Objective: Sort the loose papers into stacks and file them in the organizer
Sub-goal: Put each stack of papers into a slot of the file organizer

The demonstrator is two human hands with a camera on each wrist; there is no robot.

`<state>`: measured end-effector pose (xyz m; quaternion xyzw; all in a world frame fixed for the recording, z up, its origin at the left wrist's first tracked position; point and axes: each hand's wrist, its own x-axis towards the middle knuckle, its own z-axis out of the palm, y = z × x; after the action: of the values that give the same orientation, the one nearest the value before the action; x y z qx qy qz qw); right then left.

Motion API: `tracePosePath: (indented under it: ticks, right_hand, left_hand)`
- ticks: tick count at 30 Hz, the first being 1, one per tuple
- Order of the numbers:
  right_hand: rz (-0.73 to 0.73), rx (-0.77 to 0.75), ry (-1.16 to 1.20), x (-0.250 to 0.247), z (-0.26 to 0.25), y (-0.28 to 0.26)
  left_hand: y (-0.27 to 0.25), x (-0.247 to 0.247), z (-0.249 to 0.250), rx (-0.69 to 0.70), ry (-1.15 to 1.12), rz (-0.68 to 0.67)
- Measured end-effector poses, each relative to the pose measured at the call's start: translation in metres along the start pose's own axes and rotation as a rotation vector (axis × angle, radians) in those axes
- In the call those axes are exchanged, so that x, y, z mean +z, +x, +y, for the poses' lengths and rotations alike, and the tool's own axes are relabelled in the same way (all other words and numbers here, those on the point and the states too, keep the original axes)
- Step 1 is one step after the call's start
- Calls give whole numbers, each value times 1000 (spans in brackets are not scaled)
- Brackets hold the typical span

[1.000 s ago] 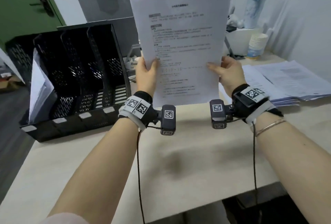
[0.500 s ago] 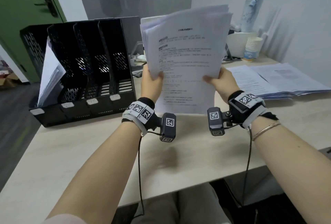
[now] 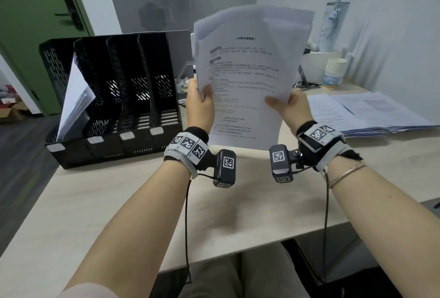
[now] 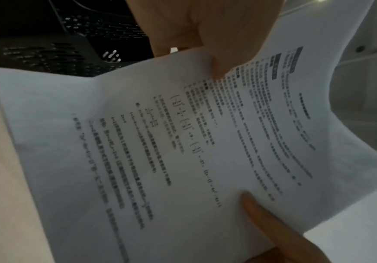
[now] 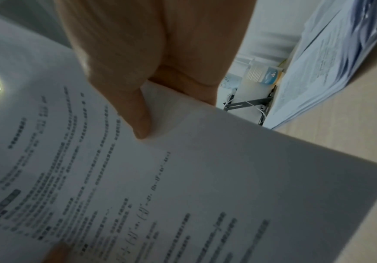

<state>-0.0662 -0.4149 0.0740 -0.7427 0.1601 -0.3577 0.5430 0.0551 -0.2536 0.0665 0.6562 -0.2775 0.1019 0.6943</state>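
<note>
Head camera footage showed a person at a pale desk holding a sheaf of printed papers upright in both hands, clear of the desktop. The left hand pinched the sheaf's left edge, thumb on the printed face and fingers curled behind; the right hand gripped the right edge the same way, its thumb pressed flat against the top sheet in the right wrist view. Held by both sides, the limp pages stayed upright, though their top corners fanned apart unevenly, suggesting the sheaf was being squared into a neat stack before filing. The left wrist view showed the front page bowed between the two grips, with the right thumb tip on its lower part.

To the person's left stood a black mesh organizer with four slots open toward the top; its leftmost slot already held a leaning batch of sheets, while the other three appeared empty. More papers lay spread on the desk to the right, apparently awaiting sorting. A stack of paper cups stood behind them, near the wall.
</note>
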Motion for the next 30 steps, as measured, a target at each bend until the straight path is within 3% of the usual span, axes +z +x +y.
tracePosePath:
  ticks: [4,7,10,15,19,23,27,30]
  right_hand:
    - [-118,135,-112,3,13,-15]
    - [-115,87,-190,3,12,-21]
    - [-64,70,-126,0,7,-18]
    - [-197,178,-190,2,20,-33]
    - [-113,153,-127,-4,17,-34]
    - [-231,245,-226,0,25,-43]
    - [-184,181,-227,-3,24,-44]
    - [-212,238,-271,-2,26,-45]
  left_hand:
    - [-17,2,-20,-124,35,-75]
    - [-23,3,-22,-161,30,-101]
    - [-20,4,-15,-183,-31,-98]
    - [-29,8,-34,-281,-26,-145]
    - [-33,7,-21,-266,-23,-83]
    - [-40,6,-28,-308,-37,-150]
    - [-43,5,-29,-310,-20,-128]
    - [-43,4,-35,-310,58,-188]
